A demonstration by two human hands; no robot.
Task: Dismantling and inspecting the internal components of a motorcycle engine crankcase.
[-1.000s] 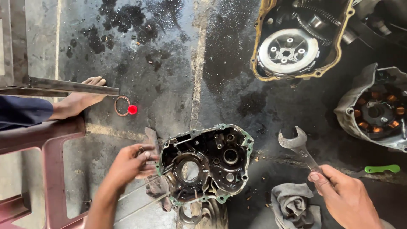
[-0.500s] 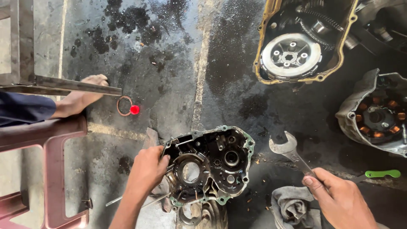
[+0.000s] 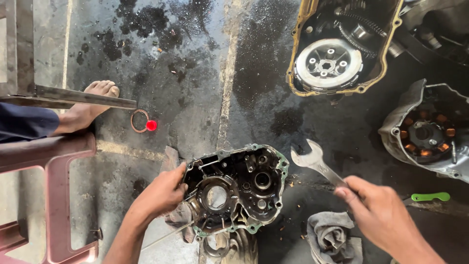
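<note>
One open crankcase half (image 3: 237,188) at floor centre; left hand (image 3: 163,193) curled on its left rim, gripping. Right of it, right hand (image 3: 378,210) pinched round one open-end spanner (image 3: 317,164); one grey rag (image 3: 332,237) below; two further engine casings beyond, upper right.

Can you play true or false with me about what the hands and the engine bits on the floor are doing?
1. The right hand holds a spanner. True.
2. The left hand rests on the green tool. False: it grips the edge of the engine case; the green tool lies apart.
3. A grey rag lies near the right hand. True.
4. The red cap sits inside the engine case. False: it lies on the floor beside a ring.
</note>
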